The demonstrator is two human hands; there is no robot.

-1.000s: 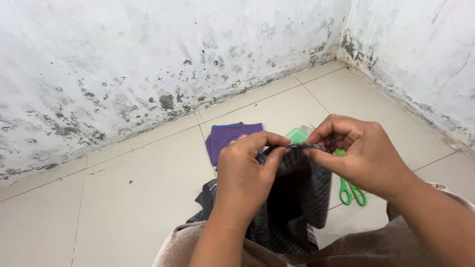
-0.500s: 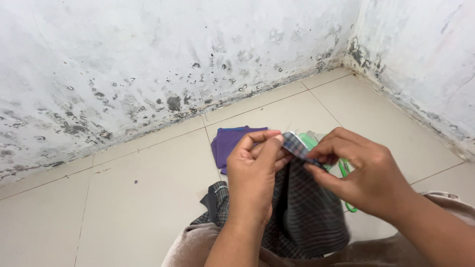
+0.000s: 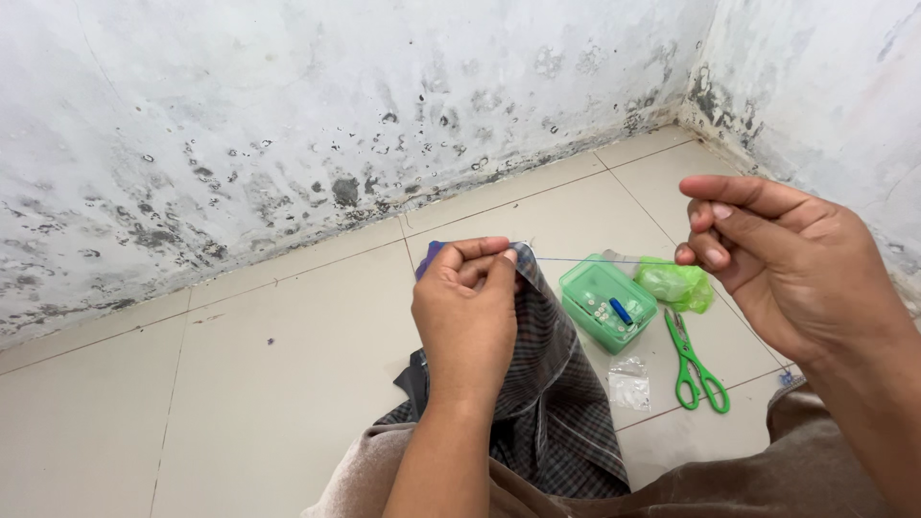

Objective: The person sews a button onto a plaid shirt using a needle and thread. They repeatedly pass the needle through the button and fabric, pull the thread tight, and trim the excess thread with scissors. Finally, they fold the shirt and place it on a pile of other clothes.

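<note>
Left hand point(image 3: 467, 312) pinches the top edge of the dark checked woven cloth point(image 3: 547, 384) over the lap. Right hand point(image 3: 777, 264), well apart to the right, pinches the thin blue thread point(image 3: 595, 260), taut and near-horizontal between them.

green box point(image 3: 606, 305) | green scissors point(image 3: 695, 363) | green bag point(image 3: 676, 284) | clear packet point(image 3: 629, 384)

- One view only, head-worn camera, looks down and forward from the person's own eye level.
- Faces a tiled floor point(image 3: 240, 384) and the corner of two stained walls point(image 3: 288, 125).
- Close range: left hand point(image 3: 467, 321) and right hand point(image 3: 782, 264) fill the lower frame.
- No second view, nothing shared.
</note>
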